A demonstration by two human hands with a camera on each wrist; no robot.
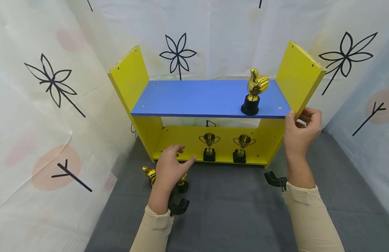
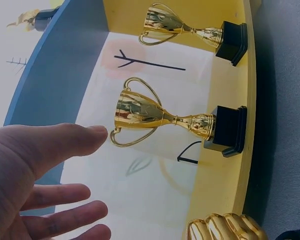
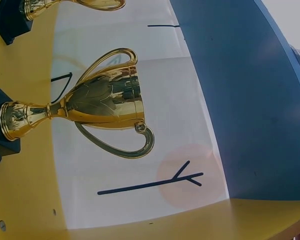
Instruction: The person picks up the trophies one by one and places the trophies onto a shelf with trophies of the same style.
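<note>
My right hand (image 1: pixel 301 134) grips the outer edge of the yellow right side panel (image 1: pixel 299 75) of a small shelf, thumb in front and fingers behind it. My left hand (image 1: pixel 170 166) is in front of the lower level, fingers apart and loosely bent, holding nothing. Two gold cup trophies on black bases, a left one (image 1: pixel 209 147) and a right one (image 1: pixel 243 148), stand on the yellow bottom board (image 1: pixel 185 140). In the left wrist view, the thumb points at one gold cup (image 2: pixel 140 111). On the blue board (image 1: pixel 194 98) stands a gold thumbs-up trophy (image 1: pixel 253 89), at the right.
Gold trophies (image 1: pixel 148 172) on the grey cloth (image 1: pixel 219 217) are partly hidden by my left hand and forearm. The yellow left side panel (image 1: pixel 129 75) rises above the blue board. A white patterned cloth (image 1: pixel 226 38) hangs behind the shelf.
</note>
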